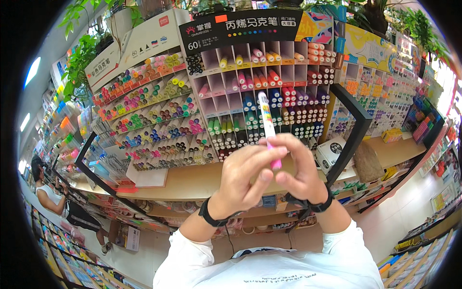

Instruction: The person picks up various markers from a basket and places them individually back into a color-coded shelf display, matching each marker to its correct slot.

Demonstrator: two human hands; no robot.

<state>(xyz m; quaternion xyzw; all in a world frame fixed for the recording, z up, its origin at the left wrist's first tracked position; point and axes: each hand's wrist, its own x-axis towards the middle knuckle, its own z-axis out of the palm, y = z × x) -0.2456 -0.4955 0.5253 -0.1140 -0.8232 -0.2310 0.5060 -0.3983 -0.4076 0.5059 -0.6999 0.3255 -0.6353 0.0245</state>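
A white-barrelled marker pen (266, 114) with a colourful printed band points up and away from me in front of a display rack. Its lower end is bright pink. My left hand (244, 174) is closed on that end, with the index finger lying across it and the thumb below. From the other side my right hand (302, 167) curls round the same part, fingertips against the barrel. The fingers partly hide where each grip touches the pen. Behind the pen stands the black-headed marker rack (207, 33), its compartments holding markers sorted by colour; some upper ones look bare.
A wooden counter (197, 180) runs beneath the racks. Black metal frame bars (353, 120) stick out at both sides. Another tiered marker rack (149, 108) stands left, and a white box (331, 153) sits right. Far left, a person (53, 200) stands in the aisle.
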